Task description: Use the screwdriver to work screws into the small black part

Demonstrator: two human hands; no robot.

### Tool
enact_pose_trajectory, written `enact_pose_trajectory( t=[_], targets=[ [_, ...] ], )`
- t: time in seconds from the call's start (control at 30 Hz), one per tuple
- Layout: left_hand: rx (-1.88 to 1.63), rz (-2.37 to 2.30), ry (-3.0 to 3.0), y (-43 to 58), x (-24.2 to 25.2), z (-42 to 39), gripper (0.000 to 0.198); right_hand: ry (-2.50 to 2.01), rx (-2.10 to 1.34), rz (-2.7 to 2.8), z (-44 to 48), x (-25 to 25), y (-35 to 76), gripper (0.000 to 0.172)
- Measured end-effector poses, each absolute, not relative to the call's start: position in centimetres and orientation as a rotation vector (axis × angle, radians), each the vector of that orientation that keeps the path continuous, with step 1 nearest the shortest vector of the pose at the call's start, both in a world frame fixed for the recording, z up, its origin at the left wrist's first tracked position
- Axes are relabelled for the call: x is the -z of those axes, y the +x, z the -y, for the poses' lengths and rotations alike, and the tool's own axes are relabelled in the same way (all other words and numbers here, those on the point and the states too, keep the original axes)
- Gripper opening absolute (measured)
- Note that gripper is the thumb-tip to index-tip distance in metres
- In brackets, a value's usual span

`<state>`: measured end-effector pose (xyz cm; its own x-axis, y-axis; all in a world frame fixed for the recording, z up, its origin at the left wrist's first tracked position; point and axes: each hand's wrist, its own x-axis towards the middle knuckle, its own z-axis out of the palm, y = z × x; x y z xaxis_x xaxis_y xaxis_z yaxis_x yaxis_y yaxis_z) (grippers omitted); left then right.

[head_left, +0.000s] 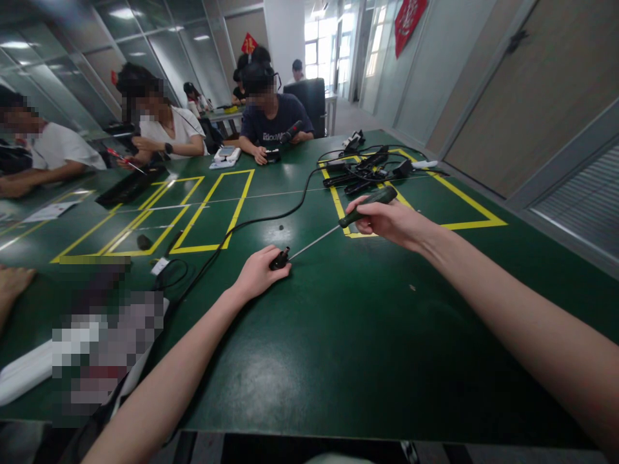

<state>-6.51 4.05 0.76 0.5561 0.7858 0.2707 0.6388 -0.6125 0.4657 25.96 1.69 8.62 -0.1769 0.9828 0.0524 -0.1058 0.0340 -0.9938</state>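
Note:
My right hand (pixel 387 219) is closed round the dark green handle of a screwdriver (pixel 316 241). Its thin metal shaft slopes down to the left. The tip meets a small black part (pixel 280 259) near the middle of the green table (pixel 309 348). My left hand (pixel 258 274) grips that black part between thumb and fingers and rests low at the tabletop. Part of the black piece is covered by my fingers, so its exact kind does not show. A short peg stands up from it.
Black tools and cables (pixel 370 169) lie heaped inside yellow tape at the back right. A long black cable (pixel 261 219) crosses the table. At left front lies a white object (pixel 29 367), partly blurred. Co-workers sit along the far side, one holding a black device (pixel 291 132).

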Motion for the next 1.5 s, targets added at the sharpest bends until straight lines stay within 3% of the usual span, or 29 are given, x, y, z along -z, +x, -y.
enact_pose_trajectory(
  t=[0.13, 0.47, 0.63, 0.93, 1.37, 1.5],
  targets=[
    [-0.663, -1.169, 2.482, -6.42, -0.81, -4.03, 0.024, -1.034, -1.342, 1.27, -1.9, -8.38, 25.78, 0.044],
    [-0.662, -1.185, 2.487, -6.3, -0.97, -3.97, 0.027, -1.022, -1.376, 1.224, -1.81, -8.33, 25.78, 0.03],
    [-0.656, -1.19, 2.488, -6.32, -0.97, -3.96, 0.028, -1.039, -1.366, 1.213, -1.97, -8.2, 25.59, 0.046],
    [-0.659, -1.211, 2.507, -6.33, -0.93, -3.96, 0.029, -1.044, -1.406, 1.175, -1.79, -8.21, 25.56, 0.02],
    [-0.643, -1.292, 2.528, -6.09, -0.95, -3.67, 0.027, -0.963, -1.278, 1.08, -2.38, -8.21, 25.89, 0.015],
    [-0.68, -1.341, 2.52, -6.25, -0.99, -3.9, 0.041, -0.963, -1.277, 1.089, -2.27, -8.21, 25.74, 0.017]
  ],
)
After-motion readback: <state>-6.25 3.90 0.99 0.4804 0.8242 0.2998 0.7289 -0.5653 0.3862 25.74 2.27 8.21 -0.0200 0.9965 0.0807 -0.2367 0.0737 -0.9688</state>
